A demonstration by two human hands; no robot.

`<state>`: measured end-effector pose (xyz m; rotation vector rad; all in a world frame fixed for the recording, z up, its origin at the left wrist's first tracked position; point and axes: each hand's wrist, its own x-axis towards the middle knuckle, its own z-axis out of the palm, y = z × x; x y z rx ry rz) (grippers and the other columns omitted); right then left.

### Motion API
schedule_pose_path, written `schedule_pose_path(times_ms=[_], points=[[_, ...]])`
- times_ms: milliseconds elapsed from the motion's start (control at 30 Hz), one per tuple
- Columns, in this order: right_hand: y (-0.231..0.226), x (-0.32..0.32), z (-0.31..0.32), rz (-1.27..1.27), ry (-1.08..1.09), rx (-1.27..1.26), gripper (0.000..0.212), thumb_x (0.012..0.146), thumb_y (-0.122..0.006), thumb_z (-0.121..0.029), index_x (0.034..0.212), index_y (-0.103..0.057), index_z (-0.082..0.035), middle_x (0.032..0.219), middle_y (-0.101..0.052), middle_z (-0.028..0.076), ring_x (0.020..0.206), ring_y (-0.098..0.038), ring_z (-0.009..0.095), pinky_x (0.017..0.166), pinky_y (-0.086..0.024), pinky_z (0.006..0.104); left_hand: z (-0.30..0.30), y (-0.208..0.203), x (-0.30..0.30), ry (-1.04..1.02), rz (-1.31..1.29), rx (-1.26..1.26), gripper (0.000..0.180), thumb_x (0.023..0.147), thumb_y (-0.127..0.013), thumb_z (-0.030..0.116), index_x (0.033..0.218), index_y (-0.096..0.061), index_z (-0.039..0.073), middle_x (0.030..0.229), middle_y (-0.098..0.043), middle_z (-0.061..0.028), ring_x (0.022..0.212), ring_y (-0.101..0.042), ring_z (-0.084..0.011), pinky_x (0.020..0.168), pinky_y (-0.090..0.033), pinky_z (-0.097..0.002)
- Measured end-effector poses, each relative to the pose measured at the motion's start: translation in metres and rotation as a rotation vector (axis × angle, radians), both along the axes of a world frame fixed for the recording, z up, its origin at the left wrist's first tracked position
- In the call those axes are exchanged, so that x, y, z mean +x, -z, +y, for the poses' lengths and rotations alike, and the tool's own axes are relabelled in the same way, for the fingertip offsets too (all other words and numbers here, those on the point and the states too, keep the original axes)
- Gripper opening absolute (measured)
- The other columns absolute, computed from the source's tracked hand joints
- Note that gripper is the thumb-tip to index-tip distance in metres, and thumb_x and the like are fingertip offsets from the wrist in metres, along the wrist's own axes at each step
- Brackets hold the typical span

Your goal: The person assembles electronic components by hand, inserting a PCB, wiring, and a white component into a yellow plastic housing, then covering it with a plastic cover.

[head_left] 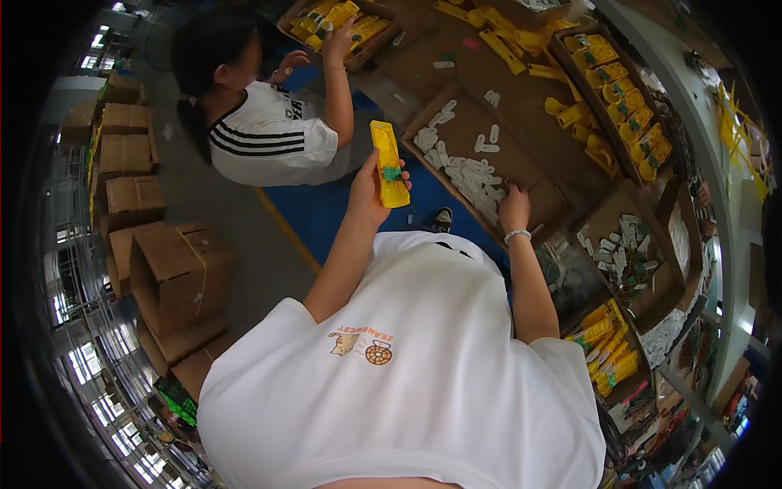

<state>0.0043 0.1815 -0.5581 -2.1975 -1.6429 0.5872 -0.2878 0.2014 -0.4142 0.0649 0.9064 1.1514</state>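
Observation:
My left hand [368,194] is wrapped round a long yellow plastic shell [386,147], held upright in front of my body. A small green part [392,174] sits in the shell's hollow, near my fingertips. To the right, my right hand [514,209] reaches into a shallow cardboard tray [525,159], its fingers bent together at the edge of a heap of small white oblong plastic pieces [472,179]. Whatever lies between those fingertips is too small to make out. Several more white pieces are scattered across the tray.
A co-worker [269,134] at the far left handles yellow parts over a box [383,41]. A long box of yellow shells [619,98] stands at the far right. Nearer right are a box of white pieces [623,253] and yellow parts [607,346]. Cardboard cartons [175,273] line the left.

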Motion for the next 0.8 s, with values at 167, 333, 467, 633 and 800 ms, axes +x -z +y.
schedule_pose_path(times_ms=[167,333,467,633,800], points=[[0.013,0.018,-0.012,0.139,0.011,0.002,0.034,0.073,-0.054,0.002,0.105,-0.063,-0.003,0.091,-0.065,0.022,0.091,-0.060,0.040,0.081,-0.048,0.0456,0.027,-0.018,0.039,0.136,-0.091,0.050,0.036,0.096,-0.047,0.038,0.117,-0.048,0.008,0.092,-0.056,-0.0094,0.074,-0.058,-0.0198,0.066,-0.050,-0.0345],[-0.001,0.024,-0.022,0.247,0.105,0.077,0.025,0.076,-0.054,0.001,0.099,-0.063,0.000,0.087,-0.066,0.020,0.083,-0.064,0.034,0.075,-0.050,0.0400,0.043,-0.041,0.091,0.312,-0.085,0.103,0.036,0.095,-0.048,0.038,0.118,-0.048,0.009,0.094,-0.058,-0.0094,0.073,-0.059,-0.0181,0.064,-0.049,-0.0337],[-0.077,0.044,-0.026,0.826,0.386,0.329,0.018,0.084,-0.057,0.001,0.102,-0.060,0.002,0.083,-0.066,0.010,0.070,-0.064,0.015,0.066,-0.051,0.0259,0.036,-0.052,0.119,0.434,-0.071,0.183,0.034,0.096,-0.047,0.037,0.117,-0.049,0.010,0.095,-0.059,-0.0092,0.072,-0.058,-0.0168,0.064,-0.049,-0.0321],[-0.215,0.055,-0.053,1.180,0.336,0.596,0.025,0.084,-0.059,0.004,0.108,-0.056,0.005,0.095,-0.065,0.013,0.082,-0.065,0.019,0.071,-0.055,0.0292,0.016,-0.067,0.162,0.473,-0.021,0.332,0.030,0.098,-0.045,0.029,0.121,-0.045,0.009,0.092,-0.058,-0.0093,0.072,-0.058,-0.0178,0.063,-0.048,-0.0316],[-0.265,0.060,-0.086,1.251,0.154,0.575,0.023,0.084,-0.060,0.006,0.106,-0.056,0.006,0.094,-0.065,0.013,0.082,-0.065,0.019,0.072,-0.056,0.0315,-0.021,-0.104,0.207,0.542,0.039,0.465,0.036,0.100,-0.042,0.028,0.129,-0.042,0.007,0.093,-0.059,-0.0081,0.073,-0.059,-0.0176,0.062,-0.048,-0.0310]])
